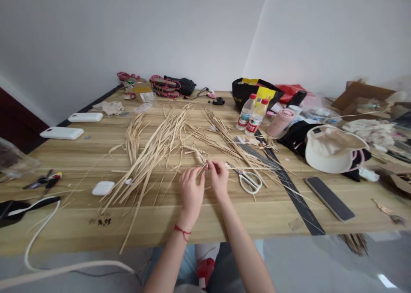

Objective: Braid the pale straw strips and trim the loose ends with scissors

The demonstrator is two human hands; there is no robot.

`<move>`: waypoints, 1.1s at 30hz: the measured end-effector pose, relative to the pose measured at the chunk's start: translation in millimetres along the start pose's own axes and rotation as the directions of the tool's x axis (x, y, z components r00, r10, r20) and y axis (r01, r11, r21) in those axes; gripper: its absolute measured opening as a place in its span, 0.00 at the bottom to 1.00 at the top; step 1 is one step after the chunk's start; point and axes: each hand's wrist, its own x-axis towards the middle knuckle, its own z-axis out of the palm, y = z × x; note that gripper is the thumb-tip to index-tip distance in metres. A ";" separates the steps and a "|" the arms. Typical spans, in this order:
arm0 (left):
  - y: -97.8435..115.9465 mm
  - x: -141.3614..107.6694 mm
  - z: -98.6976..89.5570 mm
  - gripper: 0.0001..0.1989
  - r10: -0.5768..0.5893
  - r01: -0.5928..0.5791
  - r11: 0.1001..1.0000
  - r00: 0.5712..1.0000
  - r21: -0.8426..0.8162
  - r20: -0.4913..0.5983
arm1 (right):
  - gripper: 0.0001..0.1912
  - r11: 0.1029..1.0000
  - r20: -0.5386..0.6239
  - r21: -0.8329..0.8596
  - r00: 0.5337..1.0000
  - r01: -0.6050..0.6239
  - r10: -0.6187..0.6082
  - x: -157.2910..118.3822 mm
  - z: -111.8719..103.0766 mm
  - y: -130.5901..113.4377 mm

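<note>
Hands pinching a straw braid at frame centre

Fingers of the left hand (192, 189) and right hand (218, 179) meet, both pinched on the straw braid (198, 154), which runs up-frame from them across the wooden table (224, 216). Loose straw strips (150, 156) fan left; scissors (248, 180) lie just right. Dry strands look brittle: a sharp bend could snap one, or slackened pinching loosen the plait.

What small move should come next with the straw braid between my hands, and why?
Probably fold the next loose strand across and pinch it down. Both hands, left hand and right hand, meet at the near end of the braided straw piece, their fingertips pinching thin strands there. The braid looks short, and the loose straw pile lies just left of it, within easy reach.
</note>
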 end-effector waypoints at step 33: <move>-53.0 52.1 -16.1 0.07 0.068 0.180 0.843 0.900 -0.508 0.431 | 0.10 0.928 0.280 0.249 0.938 -0.276 0.204 4.8 -6.0 -11.2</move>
